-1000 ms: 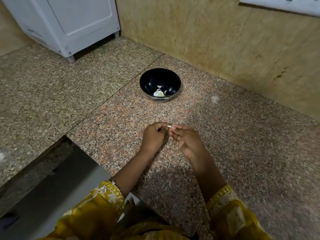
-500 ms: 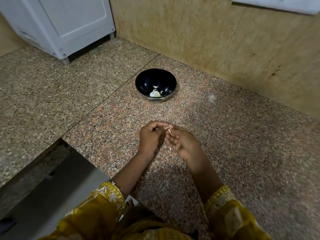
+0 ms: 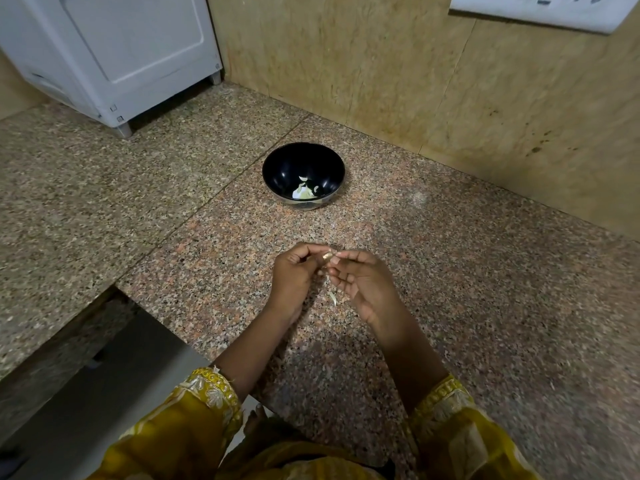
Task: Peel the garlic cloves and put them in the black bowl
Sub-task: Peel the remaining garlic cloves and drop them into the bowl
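A black bowl (image 3: 277,171) stands on the granite counter with a few pale garlic pieces (image 3: 304,192) in its bottom. In front of it my left hand (image 3: 294,275) and my right hand (image 3: 363,285) meet above the counter. Between their fingertips they pinch a small garlic clove (image 3: 328,255), tan and partly skinned. My left fingers are curled round it, and my right thumb and forefinger pinch its skin. A pale scrap of peel (image 3: 333,299) lies on the counter under my hands.
A white appliance (image 3: 114,57) stands at the back left on the granite counter (image 3: 485,289). A tan wall (image 3: 415,81) runs close behind the bowl, with a white socket plate (image 3: 540,8) at top right. The counter drops off at the lower left.
My hands stay together on the clove, with small finger shifts as the skin is worked. A peel scrap now lies on the counter beneath them. The bowl has not moved.
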